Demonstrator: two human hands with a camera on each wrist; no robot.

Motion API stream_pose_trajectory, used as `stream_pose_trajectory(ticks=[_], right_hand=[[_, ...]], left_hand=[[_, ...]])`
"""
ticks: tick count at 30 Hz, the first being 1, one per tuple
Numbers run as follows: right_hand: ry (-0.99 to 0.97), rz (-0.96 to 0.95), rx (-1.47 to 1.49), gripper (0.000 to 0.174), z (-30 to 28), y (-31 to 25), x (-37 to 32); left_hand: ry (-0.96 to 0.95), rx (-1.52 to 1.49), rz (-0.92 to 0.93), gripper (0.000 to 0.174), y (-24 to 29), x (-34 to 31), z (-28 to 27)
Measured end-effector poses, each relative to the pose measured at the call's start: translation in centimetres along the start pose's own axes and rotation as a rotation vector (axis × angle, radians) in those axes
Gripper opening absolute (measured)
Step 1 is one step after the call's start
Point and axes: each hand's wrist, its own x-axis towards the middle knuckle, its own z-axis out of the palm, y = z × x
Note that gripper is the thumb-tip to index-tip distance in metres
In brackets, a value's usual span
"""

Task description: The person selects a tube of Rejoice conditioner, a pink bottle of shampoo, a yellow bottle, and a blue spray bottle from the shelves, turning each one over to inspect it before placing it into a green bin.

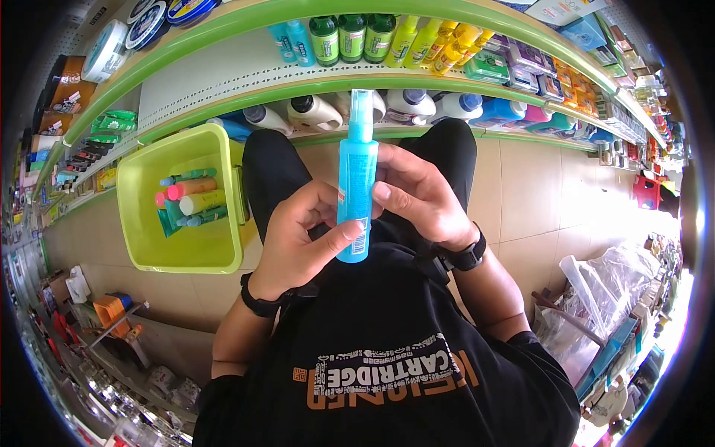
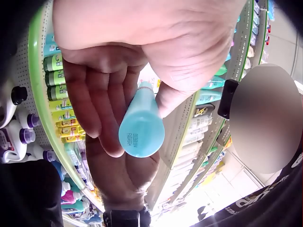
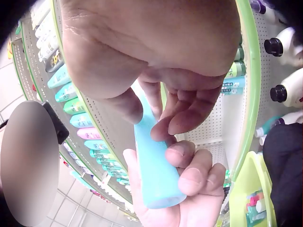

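A light blue spray bottle (image 1: 357,167) with a clear cap stands upright in the head view, its printed back and barcode showing. The left hand (image 1: 309,235) grips its lower part, thumb across the front by the barcode. Around the middle, the right hand (image 1: 424,197) pinches it between thumb and fingers. In the left wrist view the bottle's base (image 2: 141,135) with stamped print faces the camera, beside the left hand's fingers (image 2: 106,104). The right wrist view shows the bottle (image 3: 158,165) between both hands.
A yellow-green basket (image 1: 123,216) holding several tubes and bottles stands on the floor at the left. Ahead are shelves (image 1: 246,104) with green, yellow and blue bottles, and large jugs below. Clear plastic wrap (image 1: 607,287) lies at the right.
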Motion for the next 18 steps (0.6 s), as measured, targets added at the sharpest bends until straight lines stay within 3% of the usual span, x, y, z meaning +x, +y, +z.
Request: stream_pose_trajectory(ticks=[18], right_hand=[[-0.029, -0.026, 0.029, 0.046, -0.4, 0.6, 0.3]], left_hand=[[-0.101, 0.070, -0.005, 0.027, -0.3, 0.1, -0.5]])
